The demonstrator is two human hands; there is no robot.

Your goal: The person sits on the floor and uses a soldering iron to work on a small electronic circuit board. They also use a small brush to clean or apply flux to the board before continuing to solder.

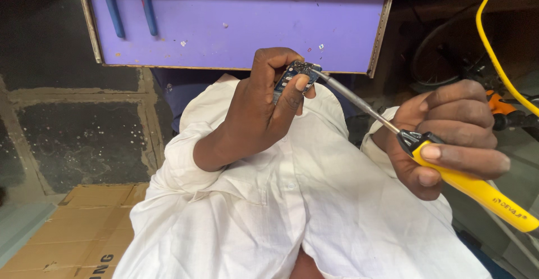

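A: Head view, quick pass. Your left hand (255, 107) is pinching a small blue circuit board (292, 75), fingers (297, 88) clamped on its edges, up over your lap and just in front of the purple bench (236, 20).

B: And the right?

A: Your right hand (449, 138) is gripping a yellow-handled soldering iron (471, 186), fist closed around the handle. Its metal shaft (353, 102) is reaching up-left, tip touching the board's top edge.

B: Risks?

A: I'd say the tip is working very near your left thumb; a slip could burn it. The board is only finger-held, so pressing could twist it loose. The shaft is also passing over your white shirt (292, 200).

B: Room?

A: Bench edge is close behind the board. Blue-handled pliers (129, 6) are lying well apart on it. A yellow cable (494, 48) is hanging near your right hand, and cardboard (84, 223) is lying low on the left.
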